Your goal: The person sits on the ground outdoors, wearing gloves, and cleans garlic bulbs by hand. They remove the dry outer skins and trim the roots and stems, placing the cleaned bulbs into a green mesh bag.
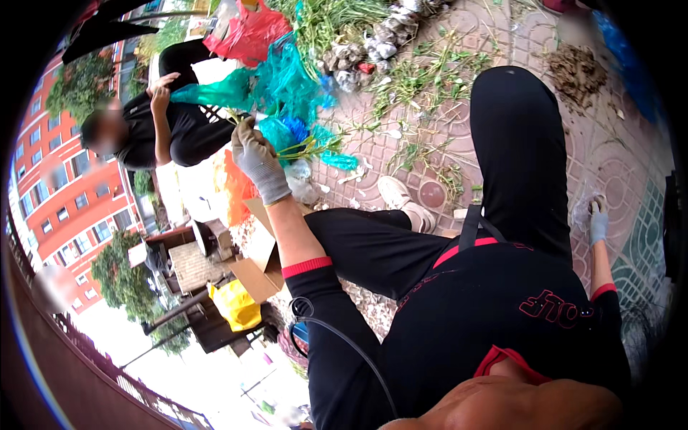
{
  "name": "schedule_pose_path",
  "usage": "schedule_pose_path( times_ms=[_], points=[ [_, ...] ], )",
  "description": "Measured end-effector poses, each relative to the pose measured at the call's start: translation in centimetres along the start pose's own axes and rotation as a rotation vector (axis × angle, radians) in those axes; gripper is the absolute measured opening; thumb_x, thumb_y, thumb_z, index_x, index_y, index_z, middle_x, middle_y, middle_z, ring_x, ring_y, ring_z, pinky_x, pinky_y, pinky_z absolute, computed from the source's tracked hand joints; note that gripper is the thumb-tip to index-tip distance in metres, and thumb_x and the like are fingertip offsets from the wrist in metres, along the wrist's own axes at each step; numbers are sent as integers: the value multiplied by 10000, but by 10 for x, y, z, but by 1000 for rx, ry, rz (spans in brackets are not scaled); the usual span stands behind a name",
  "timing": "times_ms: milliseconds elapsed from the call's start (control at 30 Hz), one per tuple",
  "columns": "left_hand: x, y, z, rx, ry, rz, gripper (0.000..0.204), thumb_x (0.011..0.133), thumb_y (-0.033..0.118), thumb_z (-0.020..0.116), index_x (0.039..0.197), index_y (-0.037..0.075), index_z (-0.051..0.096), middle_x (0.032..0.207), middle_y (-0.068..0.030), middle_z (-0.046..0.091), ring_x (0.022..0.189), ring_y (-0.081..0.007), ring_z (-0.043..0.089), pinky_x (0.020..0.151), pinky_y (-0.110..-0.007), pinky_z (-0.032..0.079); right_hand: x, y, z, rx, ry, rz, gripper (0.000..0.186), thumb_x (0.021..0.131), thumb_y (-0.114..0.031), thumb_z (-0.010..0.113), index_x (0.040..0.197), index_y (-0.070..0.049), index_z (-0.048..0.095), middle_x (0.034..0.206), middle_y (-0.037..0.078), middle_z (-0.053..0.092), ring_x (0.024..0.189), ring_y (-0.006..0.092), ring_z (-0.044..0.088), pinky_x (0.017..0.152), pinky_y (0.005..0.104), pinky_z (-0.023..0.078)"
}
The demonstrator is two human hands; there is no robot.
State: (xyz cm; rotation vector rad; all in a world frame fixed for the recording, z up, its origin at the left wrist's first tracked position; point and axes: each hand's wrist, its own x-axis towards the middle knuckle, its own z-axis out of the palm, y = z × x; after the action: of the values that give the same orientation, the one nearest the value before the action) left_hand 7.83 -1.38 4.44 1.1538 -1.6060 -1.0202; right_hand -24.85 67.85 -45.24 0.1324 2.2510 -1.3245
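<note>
Several green stalks [309,150] were clamped in the person's left hand [258,159], its grey-gloved fingers closed around them near the upper left, with the stems poking out past both sides of the fist and their longer ends trailing to the right over the ground. Just behind the stalks lay a crumpled teal plastic bag [287,82] and a smaller bright blue bag [295,129], with a red plastic bag [251,34] above them. The right hand [598,218], also gloved, hung well apart at the far right beside some clear plastic [580,211]; it was small and near the rim of the view, so whether its fingers were together or apart I could not tell. Loose green cuttings [419,86] were strewn over the pinkish paving [516,32] beyond the person's light shoe [405,203], alongside a heap of grey-white clumps [373,50] and, farther right, a brown pile [577,75]. A co-worker in dark clothes [201,136] sat at the left, hands by the teal bag's narrow end. Nearer, an open cardboard box [254,276] stood close to a yellow bag [236,304].
</note>
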Motion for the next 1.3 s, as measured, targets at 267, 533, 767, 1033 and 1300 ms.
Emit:
schedule_pose_path(
  times_ms=[267, 533, 767, 1033, 1300],
  points=[
    [-26, 3, -60, 741, 543, 617, 189, 931, 102, 515, 947, -36, 643, 837, -85, 652, 620, -102, 528, 557, -241, 412, 77, -88, 2, 78, -103, 38, 354, 951, -208, 508, 1285, -93, 533, 1134, 45, 632, 940, 127, 597, 763, 226, 451],
    [-29, 14, -50, 1003, 378, 680, 188, 936, 158, 525, 934, 15, 648, 796, -132, 662, 689, -231, 633, 628, -316, 489, 57, -78, 4, 95, -129, -1, 356, 973, -193, 478, 1301, -59, 512, 1183, 80, 612, 1011, 151, 588, 840, 263, 449],
    [-34, -13, -58, 791, 355, 521, 219, 932, 203, 547, 924, 10, 652, 806, -125, 658, 678, -164, 597, 610, -307, 466, 36, -150, 42, 116, -185, -1, 336, 974, -197, 485, 1279, -64, 532, 1155, 66, 623, 959, 119, 588, 771, 235, 444],
    [-31, -57, -198, 1485, 242, 274, 237, 904, 303, 549, 889, 77, 618, 736, -118, 659, 635, -294, 642, 552, -392, 483, 53, -139, 33, -6, -374, -186, 301, 964, -149, 477, 1225, -19, 552, 1081, 35, 617, 900, 107, 558, 772, 235, 459],
    [-78, -275, -211, 1045, 133, -470, 381, 819, 355, 523, 951, 33, 679, 915, -237, 658, 886, -404, 632, 788, -468, 484, 52, -84, -35, 150, -190, 217, 344, 988, -215, 417, 1265, -39, 520, 1197, 56, 578, 1052, 167, 545, 904, 273, 443]
  ],
)
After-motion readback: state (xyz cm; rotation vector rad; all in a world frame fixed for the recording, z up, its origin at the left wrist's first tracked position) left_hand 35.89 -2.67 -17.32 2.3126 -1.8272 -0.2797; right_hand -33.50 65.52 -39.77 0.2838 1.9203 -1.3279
